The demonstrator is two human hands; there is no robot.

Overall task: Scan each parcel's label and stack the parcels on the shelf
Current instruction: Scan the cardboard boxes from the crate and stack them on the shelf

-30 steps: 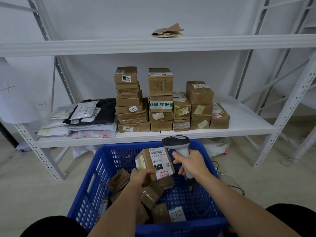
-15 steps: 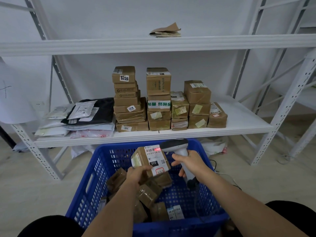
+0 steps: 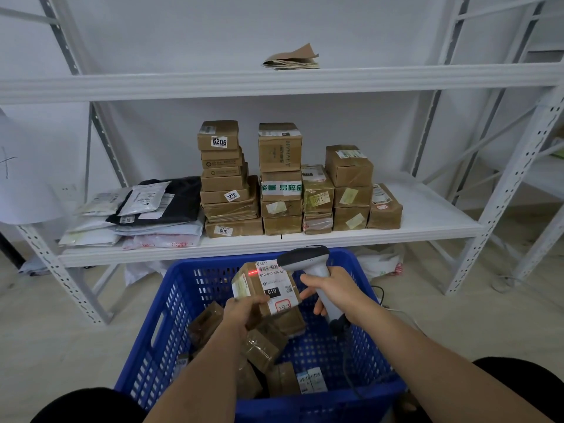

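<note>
Left hand (image 3: 244, 309) gripping labelled parcel (image 3: 265, 288); right hand (image 3: 332, 288) beside it clutching scanner (image 3: 308, 264), red beam on label.

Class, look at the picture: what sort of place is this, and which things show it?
Probably a parcel sorting or storage room: labelled parcels stacked on metal shelving, and a scanner reading a label over a crate.

1 scanner (image 3: 308, 261), 1 blue crate (image 3: 357, 300), 2 hands (1 parcel (image 3: 265, 288) held), approx 16 shelved boxes (image 3: 280, 147).
</note>
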